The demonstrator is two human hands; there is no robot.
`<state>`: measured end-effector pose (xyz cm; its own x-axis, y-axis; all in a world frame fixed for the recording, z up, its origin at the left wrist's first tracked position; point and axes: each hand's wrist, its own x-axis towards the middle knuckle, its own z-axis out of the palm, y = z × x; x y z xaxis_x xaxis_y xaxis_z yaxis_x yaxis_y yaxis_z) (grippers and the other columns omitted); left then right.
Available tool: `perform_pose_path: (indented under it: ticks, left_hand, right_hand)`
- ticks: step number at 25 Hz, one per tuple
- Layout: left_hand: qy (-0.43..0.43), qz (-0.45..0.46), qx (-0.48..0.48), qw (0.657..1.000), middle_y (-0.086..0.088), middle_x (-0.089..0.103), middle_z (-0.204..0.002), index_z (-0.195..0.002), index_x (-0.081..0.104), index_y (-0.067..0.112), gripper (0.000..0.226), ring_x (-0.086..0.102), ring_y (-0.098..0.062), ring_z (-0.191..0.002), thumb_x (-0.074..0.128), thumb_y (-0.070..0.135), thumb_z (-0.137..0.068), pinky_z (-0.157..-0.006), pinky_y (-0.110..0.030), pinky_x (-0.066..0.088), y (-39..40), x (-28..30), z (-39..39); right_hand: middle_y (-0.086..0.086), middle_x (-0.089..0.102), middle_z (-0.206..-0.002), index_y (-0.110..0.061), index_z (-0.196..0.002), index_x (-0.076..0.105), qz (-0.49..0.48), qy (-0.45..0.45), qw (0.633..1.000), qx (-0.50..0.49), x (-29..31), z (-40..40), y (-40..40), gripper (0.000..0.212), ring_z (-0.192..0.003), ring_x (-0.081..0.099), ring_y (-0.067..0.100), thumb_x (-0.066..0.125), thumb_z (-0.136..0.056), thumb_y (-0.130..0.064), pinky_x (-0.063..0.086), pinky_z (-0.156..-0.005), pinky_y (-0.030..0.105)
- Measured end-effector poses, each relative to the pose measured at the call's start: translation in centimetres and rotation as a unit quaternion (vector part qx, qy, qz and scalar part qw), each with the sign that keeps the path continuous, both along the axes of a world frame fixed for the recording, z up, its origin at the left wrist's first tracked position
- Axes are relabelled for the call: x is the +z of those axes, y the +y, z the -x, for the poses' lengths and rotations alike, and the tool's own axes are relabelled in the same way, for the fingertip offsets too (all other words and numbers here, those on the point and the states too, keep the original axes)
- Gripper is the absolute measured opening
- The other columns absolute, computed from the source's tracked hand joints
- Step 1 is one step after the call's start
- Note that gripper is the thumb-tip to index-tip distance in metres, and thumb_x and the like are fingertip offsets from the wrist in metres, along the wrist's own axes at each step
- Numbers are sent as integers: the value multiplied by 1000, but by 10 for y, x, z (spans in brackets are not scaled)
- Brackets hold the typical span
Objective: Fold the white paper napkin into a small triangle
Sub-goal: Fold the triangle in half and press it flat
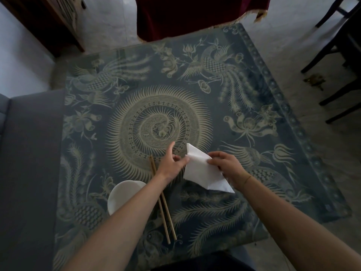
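Note:
The white paper napkin [201, 170] is partly folded into a rough triangle and is held just above the patterned table, right of centre. My left hand [171, 163] pinches its left edge between thumb and fingers, the index finger stretched out. My right hand [226, 167] grips the napkin's right side, fingers curled over the top layer. One pointed corner sticks out toward me under my right wrist, another points away.
A white bowl [122, 194] sits under my left forearm. Two wooden chopsticks [166, 210] lie beside it, running toward me. The table's patterned cloth [156, 118] lies under glass. Dark chairs [340, 61] stand at the right, a red-draped piece [191, 14] stands beyond the far edge.

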<state>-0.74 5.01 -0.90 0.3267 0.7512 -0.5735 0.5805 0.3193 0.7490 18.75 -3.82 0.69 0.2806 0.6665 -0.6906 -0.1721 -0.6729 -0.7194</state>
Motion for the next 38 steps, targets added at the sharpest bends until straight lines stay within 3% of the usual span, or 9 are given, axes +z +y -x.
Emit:
perform_pose_path:
  ticks: [4,13,17,19,23,27,30,34,38]
  left_hand:
    - [71,-34,-120,990,3,60,-105,-148,29,35,72,59,-21,-105,53,63,-87,-93,-41,45,-11,-1,7]
    - [-46,69,-21,996,-10,63,-122,-151,28,23,91,62,-25,-110,82,24,-78,-99,-46,49,-9,8,-19]
    - [-12,139,6,990,-2,69,-86,-102,68,11,40,63,-17,-78,85,33,-73,-68,-30,51,7,16,-42]
    - [41,170,-28,984,0,64,-68,-74,67,13,36,57,-16,-66,87,41,-68,-62,-28,43,14,17,-48]
    - [97,176,-55,978,-3,70,-73,-80,72,8,39,60,-15,-62,87,42,-69,-56,-28,44,15,13,-57]
    - [145,-22,-145,978,-7,70,-79,-79,68,6,33,66,-24,-73,81,36,-74,-62,-34,49,14,7,-65]
    - [179,-141,-185,956,4,54,-63,-64,47,19,39,51,-16,-59,77,41,-77,-49,-31,32,9,3,-68]
    - [120,-164,-160,966,9,61,-72,-78,58,23,24,56,-12,-66,75,40,-81,-57,-29,40,11,-4,-65]
    - [54,-198,-168,964,14,63,-80,-92,64,26,17,61,-9,-75,76,34,-83,-62,-19,41,8,-9,-58]
  right_hand:
    - [7,68,-97,-23,-112,67,-7,58,995,-75,3,0,-5,31,-72,63,16,68,-84,-9,47,-45,20]
    - [13,72,-92,-20,-129,55,-14,-39,999,29,-3,-2,-13,48,-71,68,17,66,-85,-3,51,-57,28]
    - [2,72,-90,-30,-130,53,-14,-145,984,101,-13,-2,-21,53,-84,67,15,69,-83,-13,55,-75,34]
    - [-3,71,-87,-31,-132,52,-23,-185,974,126,-17,0,-25,55,-85,65,11,69,-82,-16,54,-78,33]
    - [-7,68,-91,-35,-133,48,-64,-249,952,169,-20,3,-32,51,-82,63,10,64,-86,-22,55,-76,37]
    - [-5,62,-108,-32,-138,42,-91,-361,898,236,-22,6,-37,56,-93,59,19,64,-87,-26,52,-74,38]
    - [4,47,-136,-22,-140,42,-113,-538,793,262,-25,14,-62,59,-117,47,26,64,-87,-32,47,-90,43]
    - [6,49,-145,-16,-137,50,-209,-579,682,395,-38,20,-122,50,-134,43,27,51,-92,-38,41,-104,50]
    - [6,36,-154,-18,-143,45,-171,-570,670,443,-43,18,-137,58,-142,32,25,45,-94,-48,32,-110,53]
